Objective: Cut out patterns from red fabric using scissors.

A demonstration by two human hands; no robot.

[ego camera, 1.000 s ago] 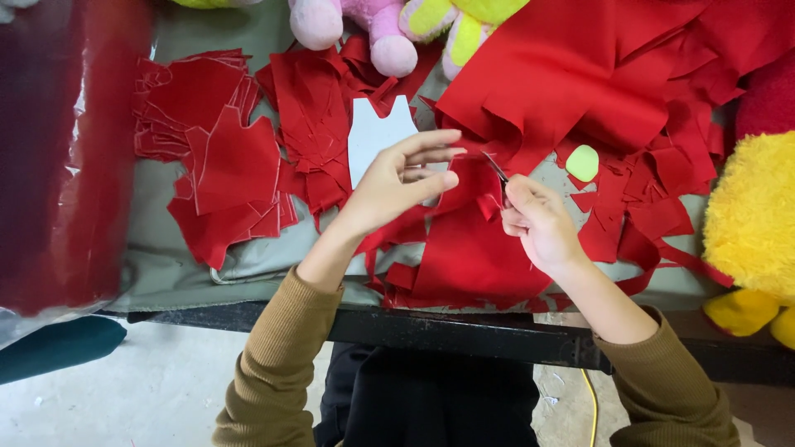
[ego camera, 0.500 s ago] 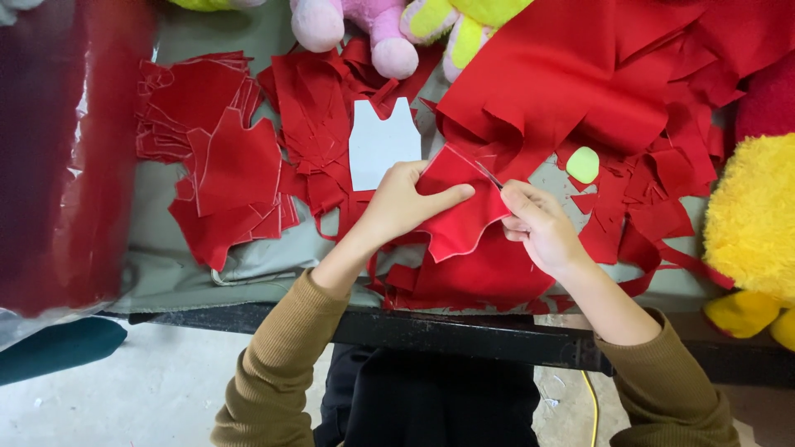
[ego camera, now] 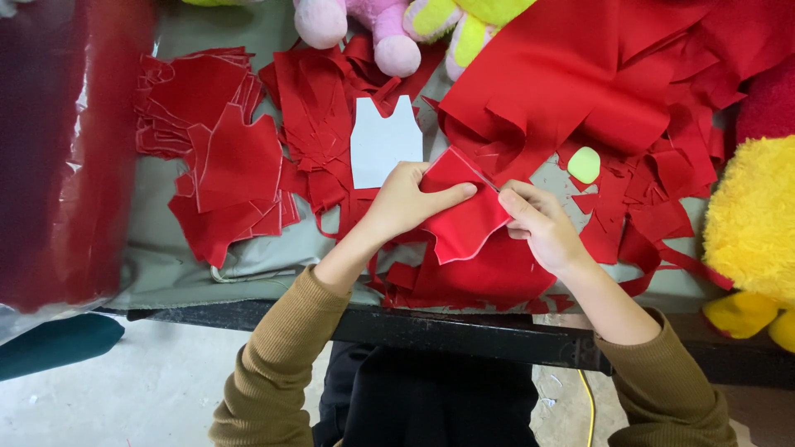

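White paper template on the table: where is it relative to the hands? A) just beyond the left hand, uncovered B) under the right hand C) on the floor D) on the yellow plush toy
A: the white paper template lies flat among red scraps just past the left hand, nothing covering it.

Red scraps are crowding the desk (ego camera: pixel 166 281), leaving little bare room.

The stack of cut red pieces (ego camera: pixel 224 165) is taking up the left side, and the heap of red fabric (ego camera: pixel 596 83) is spilling over the right. Plush toys are closing off the far edge: a pink one (ego camera: pixel 373 25) and a yellow-green one (ego camera: pixel 464 21), with a big yellow one (ego camera: pixel 754 223) blocking the right end. Bare cloth is showing only at the near left corner, where a hand could pass freely.
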